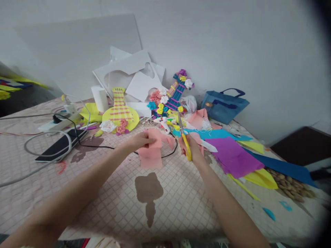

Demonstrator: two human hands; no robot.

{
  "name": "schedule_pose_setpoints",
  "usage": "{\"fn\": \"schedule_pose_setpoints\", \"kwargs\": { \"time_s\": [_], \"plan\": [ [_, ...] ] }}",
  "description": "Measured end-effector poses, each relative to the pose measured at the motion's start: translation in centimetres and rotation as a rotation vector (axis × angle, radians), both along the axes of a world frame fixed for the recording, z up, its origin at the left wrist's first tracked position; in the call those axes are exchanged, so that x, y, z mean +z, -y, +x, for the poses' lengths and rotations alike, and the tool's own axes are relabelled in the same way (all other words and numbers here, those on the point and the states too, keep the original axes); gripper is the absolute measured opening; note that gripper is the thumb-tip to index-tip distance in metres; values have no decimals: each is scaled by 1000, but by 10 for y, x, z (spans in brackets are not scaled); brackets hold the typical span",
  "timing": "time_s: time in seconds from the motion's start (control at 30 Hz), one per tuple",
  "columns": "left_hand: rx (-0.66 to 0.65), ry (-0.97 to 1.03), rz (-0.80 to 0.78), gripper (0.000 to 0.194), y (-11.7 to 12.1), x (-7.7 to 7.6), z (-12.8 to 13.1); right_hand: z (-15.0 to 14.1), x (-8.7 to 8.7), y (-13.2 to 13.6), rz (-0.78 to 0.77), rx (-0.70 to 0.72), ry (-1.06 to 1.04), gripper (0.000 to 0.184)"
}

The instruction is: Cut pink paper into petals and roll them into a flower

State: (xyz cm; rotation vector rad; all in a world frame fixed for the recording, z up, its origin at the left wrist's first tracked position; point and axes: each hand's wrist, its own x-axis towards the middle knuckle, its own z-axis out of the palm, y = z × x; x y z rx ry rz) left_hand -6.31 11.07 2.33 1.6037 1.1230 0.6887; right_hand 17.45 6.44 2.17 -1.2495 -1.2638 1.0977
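My left hand (141, 140) pinches a piece of pink crepe paper (151, 156) that hangs down over the quilted cloth. Scissors (186, 146) with yellow handles are in my right hand (192, 148), their blades pointing up and away from me. The scissors are apart from the pink paper. Behind the hands lies a white glue gun (165, 126), and a black cord runs under the pink paper. More pink scraps (169, 140) lie between my hands. A purple crepe sheet (234, 155) rests to the right of my right hand.
A yellow paper guitar (121, 113) leans at the back, beside a flower-covered blue one (176, 94). White board offcuts (144, 82) stand against the wall. A blue bag (224, 105) sits at the back right. A power strip (58, 123) and a black tablet-like slab (60, 146) lie on the left.
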Motion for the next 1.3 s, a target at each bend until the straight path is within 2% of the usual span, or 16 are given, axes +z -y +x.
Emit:
{"fn": "schedule_pose_setpoints", "kwargs": {
  "time_s": [0.03,0.1,0.17,0.23,0.3,0.37,0.47,0.6,0.67,0.8,0.97,1.13,1.3],
  "plan": [
    [-2,-70,34,29,-3,1,11,9,1,-3,29,-46,104,43],
    [-11,-147,76,27,-10,1,36,25,3,-7,110,-186,587,39],
    [-6,-187,108,24,-19,-2,59,37,4,-10,81,-258,948,39],
    [28,-245,172,20,-26,-5,73,45,4,-13,-4,-264,1121,43],
    [90,-302,274,22,-28,-7,76,50,3,-15,-73,-252,1205,49],
    [137,-351,381,31,-26,-7,67,54,2,-16,-121,-246,1267,53],
    [133,-408,458,34,-17,-6,40,59,3,-17,-177,-242,1329,55],
    [104,-518,496,32,-5,-6,-4,64,3,-17,-198,-278,1334,55],
    [142,-542,479,32,-1,-8,-23,66,1,-17,-198,-300,1341,54],
    [183,-521,434,28,2,-12,-46,68,-8,-21,-190,-317,1363,51],
    [199,-521,450,27,1,-19,-56,72,-20,-26,-108,-347,1375,56],
    [194,-635,496,27,1,-32,-52,75,-28,-29,-41,-379,1363,54],
    [200,-666,453,16,1,-34,-49,79,-34,-32,-18,-353,1364,50]
  ]
}}
